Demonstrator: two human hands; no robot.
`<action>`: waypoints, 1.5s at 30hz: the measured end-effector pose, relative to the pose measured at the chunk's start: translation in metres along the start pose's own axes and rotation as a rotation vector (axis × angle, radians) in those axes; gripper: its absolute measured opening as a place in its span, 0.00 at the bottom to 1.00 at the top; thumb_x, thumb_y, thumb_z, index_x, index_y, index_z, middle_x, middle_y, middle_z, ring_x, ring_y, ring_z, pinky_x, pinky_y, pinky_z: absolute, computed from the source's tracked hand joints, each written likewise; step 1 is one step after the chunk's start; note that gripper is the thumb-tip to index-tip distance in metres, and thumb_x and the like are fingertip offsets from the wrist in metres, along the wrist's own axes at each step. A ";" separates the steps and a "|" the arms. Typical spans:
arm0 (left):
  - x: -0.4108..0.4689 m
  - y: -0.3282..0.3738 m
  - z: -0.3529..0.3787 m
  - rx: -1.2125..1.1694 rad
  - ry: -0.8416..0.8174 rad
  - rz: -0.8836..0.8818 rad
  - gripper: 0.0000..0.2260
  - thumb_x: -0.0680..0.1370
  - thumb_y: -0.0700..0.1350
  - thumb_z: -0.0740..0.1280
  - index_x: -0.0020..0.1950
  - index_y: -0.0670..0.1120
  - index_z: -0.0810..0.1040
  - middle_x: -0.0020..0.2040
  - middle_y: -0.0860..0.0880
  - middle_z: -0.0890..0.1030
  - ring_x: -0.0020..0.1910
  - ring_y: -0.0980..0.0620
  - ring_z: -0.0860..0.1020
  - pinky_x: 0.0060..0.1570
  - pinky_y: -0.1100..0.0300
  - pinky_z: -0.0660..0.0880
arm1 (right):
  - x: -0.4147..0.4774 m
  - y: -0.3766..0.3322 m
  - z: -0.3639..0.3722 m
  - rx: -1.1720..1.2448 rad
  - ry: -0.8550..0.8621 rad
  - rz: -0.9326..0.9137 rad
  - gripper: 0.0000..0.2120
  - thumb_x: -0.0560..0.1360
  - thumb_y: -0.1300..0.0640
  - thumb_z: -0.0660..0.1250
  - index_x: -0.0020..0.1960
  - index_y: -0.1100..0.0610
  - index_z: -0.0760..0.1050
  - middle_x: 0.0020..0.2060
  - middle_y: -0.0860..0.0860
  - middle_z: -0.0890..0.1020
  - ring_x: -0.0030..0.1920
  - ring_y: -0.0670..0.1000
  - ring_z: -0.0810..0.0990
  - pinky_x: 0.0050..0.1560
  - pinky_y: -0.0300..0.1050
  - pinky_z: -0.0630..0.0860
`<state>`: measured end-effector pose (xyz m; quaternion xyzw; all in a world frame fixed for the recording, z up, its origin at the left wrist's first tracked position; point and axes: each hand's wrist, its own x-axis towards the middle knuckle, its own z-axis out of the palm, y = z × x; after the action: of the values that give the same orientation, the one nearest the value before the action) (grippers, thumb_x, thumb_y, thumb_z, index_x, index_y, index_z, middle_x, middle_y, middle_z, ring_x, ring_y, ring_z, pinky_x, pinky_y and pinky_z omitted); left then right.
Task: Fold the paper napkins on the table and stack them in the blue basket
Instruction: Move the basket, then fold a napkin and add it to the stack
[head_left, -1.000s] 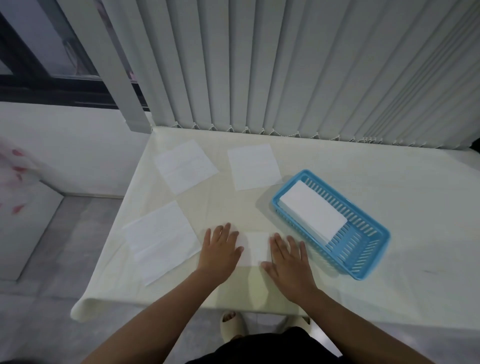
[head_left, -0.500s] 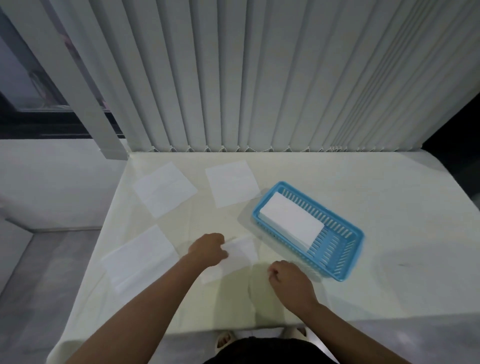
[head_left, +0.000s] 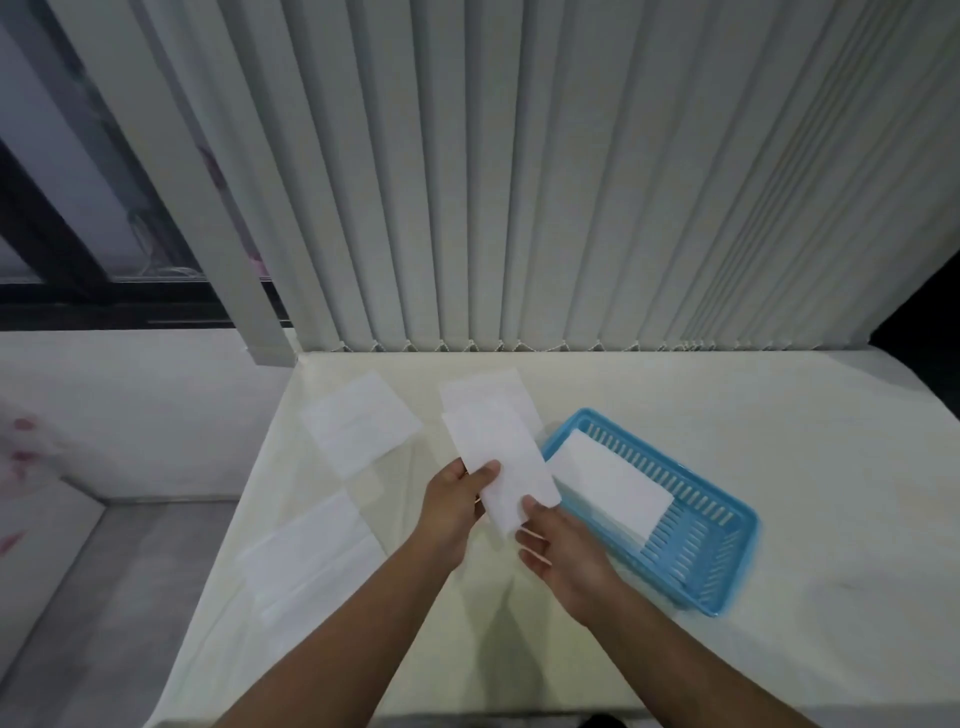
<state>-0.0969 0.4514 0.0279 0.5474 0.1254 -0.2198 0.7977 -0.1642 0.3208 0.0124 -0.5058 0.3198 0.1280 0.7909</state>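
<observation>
A folded white napkin (head_left: 501, 457) is held above the table by both hands. My left hand (head_left: 454, 506) pinches its near left edge with thumb on top. My right hand (head_left: 563, 551) grips its near right corner from below. The blue basket (head_left: 722, 556) lies to the right on the table, with a stack of folded napkins (head_left: 610, 486) in its far half. Three unfolded napkins lie flat: one far left (head_left: 361, 423), one far centre (head_left: 485, 389) partly hidden behind the held napkin, one near left (head_left: 311, 553).
The table (head_left: 675, 649) has a cream cloth; its left edge drops to a grey floor (head_left: 104, 597). Vertical blinds (head_left: 519, 182) hang along the table's far edge. A white wall and a dark window lie to the left.
Both hands pressed flat on the folded napkin a second ago. They have since picked it up off the table and raised it, moving it toward the basket. The camera tilted upward.
</observation>
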 end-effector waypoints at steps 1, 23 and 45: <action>0.001 -0.002 0.002 -0.014 -0.009 -0.003 0.11 0.76 0.40 0.68 0.57 0.43 0.80 0.54 0.47 0.84 0.53 0.47 0.83 0.49 0.56 0.80 | 0.001 -0.006 -0.001 0.017 0.040 -0.041 0.09 0.75 0.53 0.70 0.54 0.55 0.78 0.43 0.50 0.82 0.42 0.49 0.79 0.46 0.44 0.75; 0.088 -0.016 0.095 0.798 0.121 0.109 0.11 0.74 0.53 0.67 0.40 0.45 0.77 0.41 0.48 0.79 0.42 0.48 0.77 0.44 0.55 0.72 | 0.031 -0.058 -0.114 -0.057 0.510 -0.170 0.12 0.74 0.60 0.70 0.34 0.56 0.72 0.28 0.51 0.74 0.30 0.48 0.72 0.33 0.41 0.72; 0.101 -0.032 0.040 1.262 -0.121 0.280 0.13 0.79 0.41 0.58 0.58 0.50 0.80 0.63 0.49 0.76 0.62 0.50 0.73 0.61 0.59 0.69 | 0.029 -0.037 -0.138 -0.449 0.810 -0.231 0.06 0.73 0.55 0.71 0.44 0.58 0.79 0.39 0.51 0.82 0.39 0.49 0.78 0.36 0.39 0.69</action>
<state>-0.0260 0.3829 -0.0286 0.9087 -0.1458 -0.1756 0.3496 -0.1743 0.1789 -0.0184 -0.7057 0.5083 -0.1021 0.4828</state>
